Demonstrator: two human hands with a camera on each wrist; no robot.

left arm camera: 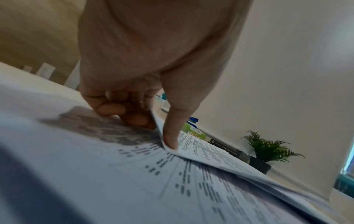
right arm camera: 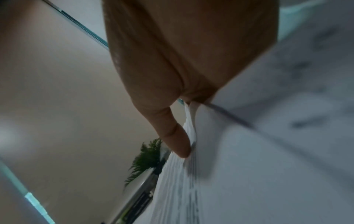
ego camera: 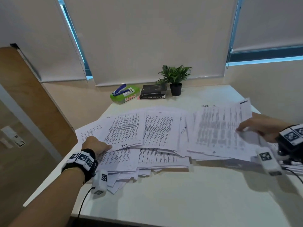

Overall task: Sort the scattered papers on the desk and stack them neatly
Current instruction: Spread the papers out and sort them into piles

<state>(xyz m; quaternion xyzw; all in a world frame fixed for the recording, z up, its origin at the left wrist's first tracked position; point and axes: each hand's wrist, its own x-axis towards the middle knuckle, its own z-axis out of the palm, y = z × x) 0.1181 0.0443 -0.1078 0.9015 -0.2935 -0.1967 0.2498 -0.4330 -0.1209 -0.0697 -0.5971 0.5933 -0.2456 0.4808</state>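
My left hand pinching the corner of a printed sheet at the left of the scattered papers on the white counter, my right hand grasping a lifted bundle of sheets at the right

The papers are thin white sheets, matt, printed with dense grey columns of text; in the left wrist view an upper sheet curls softly at its edge. The desk under them has a smooth, pale, faintly satin top. At the far edge, a box looks like glossy green card or plastic wrap, with a shiny blue plastic stapler on it. Two books beside it have dark, slightly glossy covers. The plant stands in a matt black pot. A wood-grain panel stands on the left.
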